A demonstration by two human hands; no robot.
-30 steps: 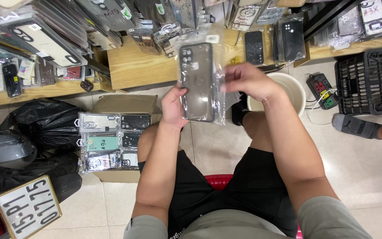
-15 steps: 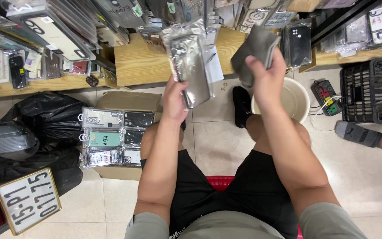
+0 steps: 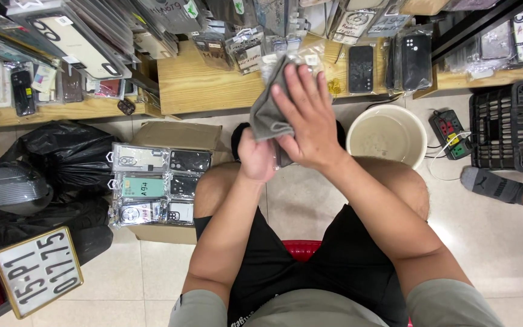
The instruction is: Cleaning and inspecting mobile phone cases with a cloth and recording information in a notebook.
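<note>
Both hands have come together since half a second ago: then the left hand held the bagged phone case up by itself and the right hand held the grey cloth apart, off to the right; now the right hand (image 3: 307,118) lies flat over the grey cloth (image 3: 267,112), fingers spread, pressing it onto the phone case (image 3: 286,66), of which only a strip of clear wrapping shows above the fingertips. Below the cloth, the left hand (image 3: 255,158) grips the case's lower end with fingers closed around it.

Left of the cloth, down on the floor, stands one open cardboard box (image 3: 171,136) holding six bagged phone cases (image 3: 155,184), laid in three rows of two. Right of the cloth sits one round cream bucket (image 3: 385,134); whether anything is in it I cannot tell. Beyond the cloth, the wooden bench (image 3: 195,85) carries many more bagged cases, too many to count. Further left of the box lies one black rubbish bag (image 3: 68,151).
</note>
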